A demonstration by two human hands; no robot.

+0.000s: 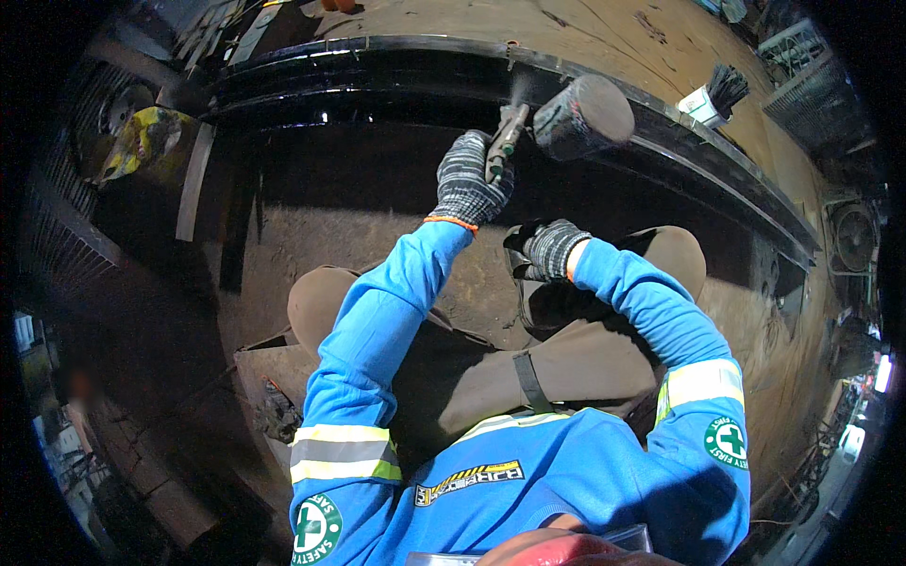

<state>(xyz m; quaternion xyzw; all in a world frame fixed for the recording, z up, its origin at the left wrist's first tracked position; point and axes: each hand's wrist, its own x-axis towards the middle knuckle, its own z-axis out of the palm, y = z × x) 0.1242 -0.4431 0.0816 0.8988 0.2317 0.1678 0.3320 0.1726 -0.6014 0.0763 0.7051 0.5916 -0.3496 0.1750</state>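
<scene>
Big beam (396, 90): a long black metal beam lies across the top. It looks wet and shiny, like fresh paint.
Floor (651, 42): brown and dusty, beyond the beam and under the person.
Person: sits low with bent knees in brown trousers and wears a blue jacket with shiny grey and yellow bands.
Yellow thing (142, 141): a crumpled yellow lump lies far left, well apart from the hands. I cannot tell what it is.
Spray gun (566, 118): a paint sprayer with a dark round cup on top. A thin mist comes from its tip, close to the beam.
Left hand (469, 179): in a grey knit glove, closed tight around the spray gun handle.
Right hand (552, 247): in a grey knit glove, down by the knee, just below the left hand. I cannot tell if it is open or closed, or holding anything.
Brush in tub (714, 94): a small white tub with a dark brush stands on the floor past the beam.
Badges (725, 440): round green and white patches on both sleeves, and a yellow and black striped strip on the chest.
What could go wrong: I think a sleeve or glove could touch the wet black beam and smear it. Holding the sprayer in one spot too long could make drips. Mist could drift back onto the person.
</scene>
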